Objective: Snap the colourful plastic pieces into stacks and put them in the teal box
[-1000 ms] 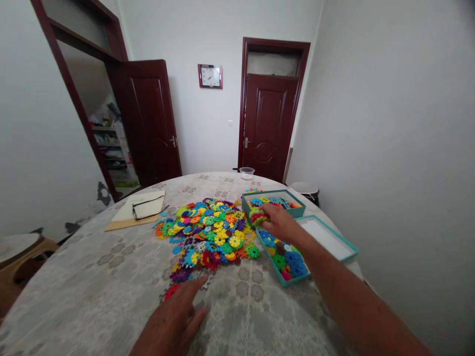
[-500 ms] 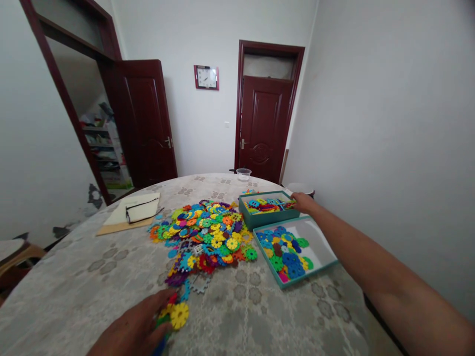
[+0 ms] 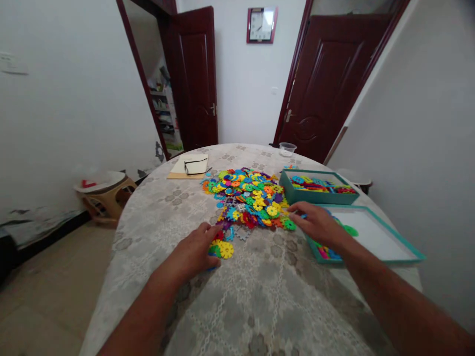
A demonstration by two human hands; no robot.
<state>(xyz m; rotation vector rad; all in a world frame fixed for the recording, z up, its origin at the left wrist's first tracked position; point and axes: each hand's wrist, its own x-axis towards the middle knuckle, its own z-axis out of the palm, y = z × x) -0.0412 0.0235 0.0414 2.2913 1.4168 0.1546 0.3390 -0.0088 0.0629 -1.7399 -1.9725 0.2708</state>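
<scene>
My left hand [image 3: 195,247] is closed around a small cluster of joined plastic gear-shaped discs. A yellow disc [image 3: 226,250] sticks out of it, with green, red and blue parts partly hidden by the fingers. My right hand [image 3: 315,222] is at the right edge of a large heap of colourful discs [image 3: 256,193], thumb and fingers apart. A bit of blue shows between them; I see nothing plainly gripped. Under and beside this hand lies a teal-rimmed box lid [image 3: 386,222] with more discs, partly covered by the hand and forearm.
Behind the lid stands a teal box [image 3: 315,196] with more plastic pieces. Glasses [image 3: 195,168] rest on paper [image 3: 178,170] at the far left. A clear plastic bowl [image 3: 287,149] is near the far edge of the round, cloth-covered table [image 3: 237,306].
My right hand has come from the teal box's right end to the heap's right edge. The left hand keeps hold of the joined discs. The camera view has shifted right and down.
</scene>
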